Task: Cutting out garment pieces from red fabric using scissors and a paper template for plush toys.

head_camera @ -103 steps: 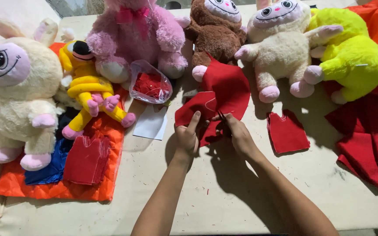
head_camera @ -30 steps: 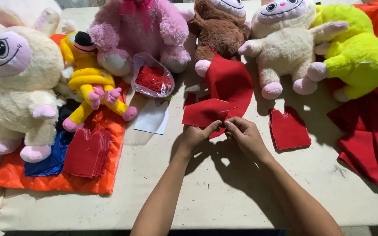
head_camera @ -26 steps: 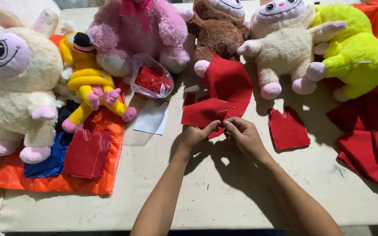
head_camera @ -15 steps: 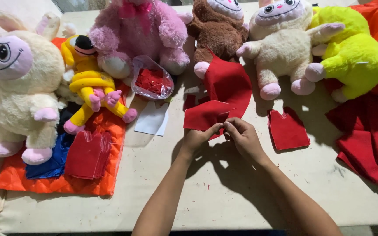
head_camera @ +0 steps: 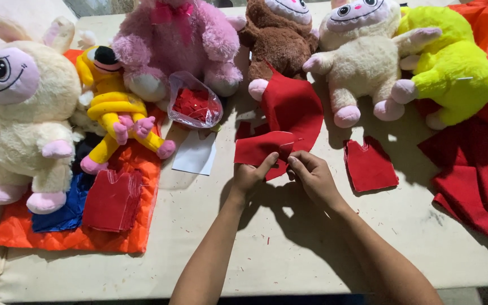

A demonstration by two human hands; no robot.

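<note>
At the centre of the frame, the left hand (head_camera: 248, 176) and the right hand (head_camera: 312, 174) are both pinching the lower edge of a small red felt piece (head_camera: 261, 148), fingers closed on it just above the desk (head_camera: 255, 248). A larger red felt cone (head_camera: 292, 107) is lying right behind it, against a brown plush toy (head_camera: 278, 39). A flat red felt cutout (head_camera: 370, 165) is sitting to the right of the hands, and a clear bag of red scraps (head_camera: 194, 106) is lying to the upper left, below a pink plush toy (head_camera: 176, 45).

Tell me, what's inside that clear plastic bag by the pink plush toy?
The clear plastic bag holds small red fabric pieces, seen through its crumpled wall. How many there are, and anything beneath them, cannot be made out.
</note>
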